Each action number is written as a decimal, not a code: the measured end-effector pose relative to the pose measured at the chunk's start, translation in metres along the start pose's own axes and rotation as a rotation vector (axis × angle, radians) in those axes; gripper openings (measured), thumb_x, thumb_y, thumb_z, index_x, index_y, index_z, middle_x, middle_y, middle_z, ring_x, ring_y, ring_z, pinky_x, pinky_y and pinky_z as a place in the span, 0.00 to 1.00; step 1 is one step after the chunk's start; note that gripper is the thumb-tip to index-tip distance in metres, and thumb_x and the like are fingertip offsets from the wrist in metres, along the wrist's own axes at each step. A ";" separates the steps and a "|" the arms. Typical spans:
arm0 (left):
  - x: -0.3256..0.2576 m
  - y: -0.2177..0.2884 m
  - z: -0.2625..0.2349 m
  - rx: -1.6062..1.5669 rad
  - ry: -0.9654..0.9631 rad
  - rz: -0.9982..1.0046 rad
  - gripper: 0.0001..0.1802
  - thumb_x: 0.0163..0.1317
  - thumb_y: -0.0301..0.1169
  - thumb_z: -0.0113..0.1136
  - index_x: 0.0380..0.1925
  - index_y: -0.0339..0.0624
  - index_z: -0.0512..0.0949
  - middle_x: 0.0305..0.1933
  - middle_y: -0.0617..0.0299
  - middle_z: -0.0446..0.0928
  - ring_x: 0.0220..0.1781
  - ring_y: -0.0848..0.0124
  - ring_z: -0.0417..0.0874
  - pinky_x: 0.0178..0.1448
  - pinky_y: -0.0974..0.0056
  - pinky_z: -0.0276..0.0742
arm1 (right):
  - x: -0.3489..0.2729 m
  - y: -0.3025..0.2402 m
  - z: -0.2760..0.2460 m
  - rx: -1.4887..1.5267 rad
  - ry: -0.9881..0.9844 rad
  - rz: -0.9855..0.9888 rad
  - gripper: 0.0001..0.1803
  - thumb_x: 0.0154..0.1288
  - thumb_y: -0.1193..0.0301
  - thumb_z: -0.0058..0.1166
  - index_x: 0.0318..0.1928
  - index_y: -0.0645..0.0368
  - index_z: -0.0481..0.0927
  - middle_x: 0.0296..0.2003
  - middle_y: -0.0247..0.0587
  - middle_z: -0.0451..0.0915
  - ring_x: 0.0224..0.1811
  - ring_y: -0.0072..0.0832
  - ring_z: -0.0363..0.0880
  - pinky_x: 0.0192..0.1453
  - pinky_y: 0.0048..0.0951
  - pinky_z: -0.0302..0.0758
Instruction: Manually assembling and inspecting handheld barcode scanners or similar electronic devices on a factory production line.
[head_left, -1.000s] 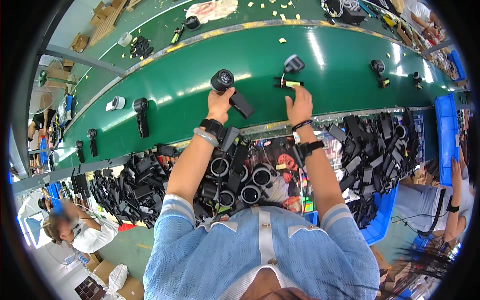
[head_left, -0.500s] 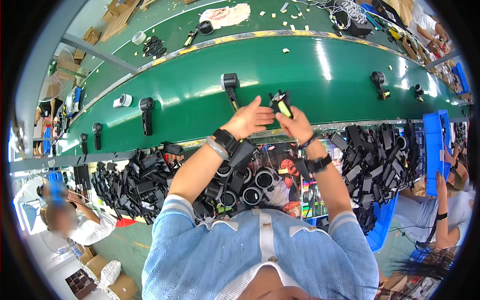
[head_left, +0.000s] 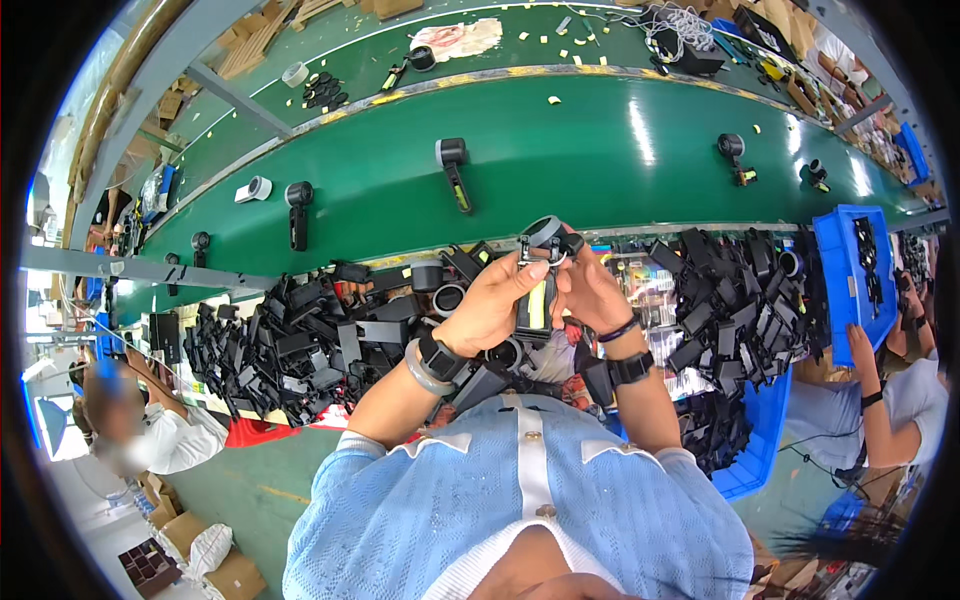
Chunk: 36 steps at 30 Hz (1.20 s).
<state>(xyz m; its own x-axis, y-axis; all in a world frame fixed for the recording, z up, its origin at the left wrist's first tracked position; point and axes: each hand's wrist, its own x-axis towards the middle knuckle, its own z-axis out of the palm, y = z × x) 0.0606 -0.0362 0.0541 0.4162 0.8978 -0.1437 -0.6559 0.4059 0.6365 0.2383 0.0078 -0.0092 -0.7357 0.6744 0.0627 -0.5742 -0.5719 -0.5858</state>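
Observation:
Both hands are closed on a black handheld device (head_left: 535, 308) with a round grey-rimmed head and a yellow-green strip along its handle; it looks like a handheld fan. My left hand (head_left: 492, 303) pinches it from the left, just below the head. My right hand (head_left: 594, 292) grips its right side, with the fingertips partly hidden. The device is above the bench's front part, near my chest. Black cylindrical housings (head_left: 449, 298) lie close to my left hand. On the green belt beyond, a similar device (head_left: 455, 172) lies with its handle toward me.
Black parts (head_left: 290, 350) are heaped to my left, and another heap (head_left: 735, 310) lies to my right. A blue bin (head_left: 750, 470) stands below the right heap. At the right, a co-worker's hand (head_left: 860, 348) touches a blue tray (head_left: 826, 240). More devices (head_left: 298, 212) lie along the belt.
My hands have come back from the belt's edge toward my chest, bringing the device. My left hand, open before, now grips it too. The co-worker's blue tray has tipped, showing its inside.

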 end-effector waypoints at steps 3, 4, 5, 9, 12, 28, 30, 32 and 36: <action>-0.015 0.002 0.014 0.084 0.002 -0.016 0.17 0.68 0.35 0.48 0.51 0.36 0.67 0.40 0.55 0.77 0.39 0.65 0.81 0.40 0.61 0.82 | 0.003 0.003 0.007 0.412 -0.268 -0.041 0.45 0.61 0.62 0.58 0.69 0.57 0.44 0.46 0.42 0.71 0.48 0.37 0.76 0.46 0.42 0.78; -0.019 0.005 0.020 0.146 0.055 -0.032 0.17 0.68 0.34 0.48 0.52 0.37 0.65 0.41 0.55 0.77 0.41 0.64 0.82 0.39 0.62 0.83 | 0.002 -0.001 0.009 0.411 -0.271 -0.039 0.45 0.61 0.62 0.58 0.69 0.57 0.44 0.46 0.42 0.71 0.48 0.37 0.76 0.46 0.42 0.78; -0.022 0.007 0.023 0.147 0.056 -0.028 0.17 0.68 0.34 0.48 0.52 0.37 0.65 0.41 0.55 0.77 0.41 0.64 0.82 0.39 0.62 0.83 | 0.000 -0.008 0.012 0.156 -0.072 -0.106 0.43 0.56 0.65 0.62 0.66 0.58 0.49 0.46 0.41 0.71 0.48 0.34 0.75 0.48 0.39 0.77; -0.027 0.005 0.021 0.200 0.231 0.010 0.14 0.67 0.29 0.45 0.51 0.37 0.63 0.48 0.49 0.75 0.43 0.60 0.82 0.41 0.62 0.82 | -0.005 -0.050 0.023 -0.496 0.233 -0.096 0.37 0.46 0.71 0.68 0.57 0.59 0.64 0.47 0.40 0.74 0.48 0.27 0.75 0.54 0.32 0.74; -0.028 -0.001 0.007 0.375 0.247 0.031 0.12 0.67 0.29 0.46 0.48 0.37 0.64 0.46 0.49 0.75 0.41 0.63 0.82 0.39 0.65 0.81 | -0.002 -0.063 0.055 -0.680 0.312 -0.077 0.33 0.46 0.76 0.67 0.55 0.62 0.68 0.48 0.41 0.74 0.46 0.25 0.76 0.51 0.29 0.76; -0.033 -0.011 0.002 0.555 0.363 0.040 0.08 0.58 0.23 0.50 0.37 0.31 0.69 0.31 0.53 0.80 0.24 0.72 0.80 0.30 0.70 0.77 | -0.005 -0.066 0.069 -0.835 0.189 -0.043 0.32 0.48 0.78 0.66 0.56 0.64 0.69 0.49 0.40 0.73 0.48 0.25 0.74 0.51 0.28 0.75; -0.036 -0.010 0.004 0.680 0.358 -0.008 0.08 0.58 0.23 0.51 0.37 0.30 0.70 0.31 0.53 0.80 0.24 0.73 0.80 0.30 0.70 0.77 | 0.004 -0.080 0.069 -0.934 0.023 0.103 0.30 0.50 0.78 0.65 0.55 0.64 0.71 0.48 0.40 0.75 0.44 0.23 0.76 0.43 0.25 0.78; -0.040 -0.009 0.010 0.902 0.309 -0.063 0.10 0.57 0.22 0.51 0.39 0.29 0.71 0.31 0.55 0.80 0.23 0.75 0.79 0.28 0.71 0.75 | 0.015 -0.091 0.068 -1.016 -0.012 0.361 0.29 0.52 0.74 0.65 0.55 0.64 0.71 0.42 0.40 0.78 0.32 0.20 0.77 0.26 0.19 0.77; -0.046 -0.017 0.006 0.786 0.209 -0.086 0.13 0.55 0.29 0.60 0.37 0.31 0.74 0.28 0.59 0.80 0.21 0.78 0.77 0.25 0.73 0.72 | 0.034 -0.092 0.059 -1.098 -0.178 0.465 0.29 0.52 0.70 0.65 0.55 0.66 0.71 0.38 0.41 0.79 0.27 0.19 0.76 0.23 0.17 0.75</action>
<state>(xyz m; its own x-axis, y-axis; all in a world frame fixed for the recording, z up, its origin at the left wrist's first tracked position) 0.0567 -0.0858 0.0546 0.2678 0.9140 -0.3049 0.0386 0.3060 0.9512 0.2446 0.0560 0.0949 -0.8799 0.3862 -0.2770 0.3072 0.0174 -0.9515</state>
